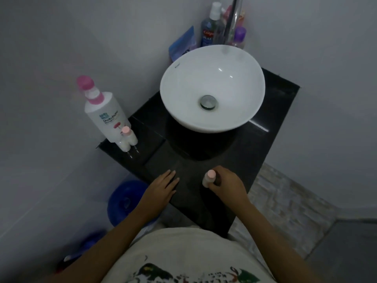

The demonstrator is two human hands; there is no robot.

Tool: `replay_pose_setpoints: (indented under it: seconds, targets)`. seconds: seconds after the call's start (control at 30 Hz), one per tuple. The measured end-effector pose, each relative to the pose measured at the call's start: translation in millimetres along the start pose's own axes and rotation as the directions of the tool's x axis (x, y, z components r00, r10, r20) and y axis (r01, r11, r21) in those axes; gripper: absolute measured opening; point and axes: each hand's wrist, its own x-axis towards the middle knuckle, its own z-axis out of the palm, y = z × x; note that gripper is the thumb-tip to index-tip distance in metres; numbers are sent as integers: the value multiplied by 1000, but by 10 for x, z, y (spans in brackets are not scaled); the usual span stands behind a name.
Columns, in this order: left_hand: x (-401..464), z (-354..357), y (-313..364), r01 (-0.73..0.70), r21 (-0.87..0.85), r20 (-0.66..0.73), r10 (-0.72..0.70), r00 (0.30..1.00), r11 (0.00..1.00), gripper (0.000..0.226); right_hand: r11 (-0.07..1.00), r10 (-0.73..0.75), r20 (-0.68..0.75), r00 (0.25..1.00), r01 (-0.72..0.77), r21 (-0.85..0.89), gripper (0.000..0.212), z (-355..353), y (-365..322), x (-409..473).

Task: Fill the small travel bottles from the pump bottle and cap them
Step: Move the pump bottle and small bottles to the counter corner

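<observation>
A white pump bottle [106,117] with a pink pump head stands at the far left corner of the black counter [255,152]. Two small travel bottles [128,139] with white contents stand right in front of it; one shows a pink cap. Near the front edge, my right hand [228,184] grips a third small bottle [209,178] with a pink cap, upright on the counter. My left hand [163,187] rests flat on the counter with fingers straight, a short way left of that bottle.
A white bowl sink [177,94] fills the middle of the counter, with a chrome tap [232,19] and several toiletry bottles [210,27] behind it. A blue bucket [122,201] sits on the floor at the left. White walls close in on both sides.
</observation>
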Motion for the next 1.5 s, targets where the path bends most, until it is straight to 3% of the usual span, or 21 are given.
replay_pose_setpoints:
  seconds: [0.23, 0.43, 0.6, 0.73, 1.13, 1.3, 1.5]
  targets:
    - [-37, 55, -24, 27, -50, -9, -28, 1000, 998, 47, 969, -192, 89, 977, 174, 177, 23, -120, -602, 506]
    - [-39, -1, 16, 52, -46, -13, -53, 999, 998, 45, 923, -374, 174, 911, 347, 168, 25, 58, -1297, 1232]
    - [-65, -25, 50, 118, -88, -6, -119, 993, 989, 43, 917, -395, 238, 887, 364, 166, 21, 281, -1634, 1694]
    - [-69, 33, 73, 196, -181, 86, -183, 979, 964, 44, 921, -389, 289, 874, 367, 131, 16, 419, -1719, 1919]
    - [-68, 111, 87, 222, -214, 27, -222, 975, 951, 42, 912, -407, 396, 824, 391, 123, 17, 606, -1821, 2135]
    - [-74, 132, 84, 224, -201, 18, -224, 974, 954, 42, 922, -387, 398, 832, 361, 142, 25, 630, -1784, 2148]
    - [-76, 142, 70, 230, -208, 56, -223, 973, 951, 43, 929, -369, 384, 846, 340, 144, 20, 658, -1760, 2128]
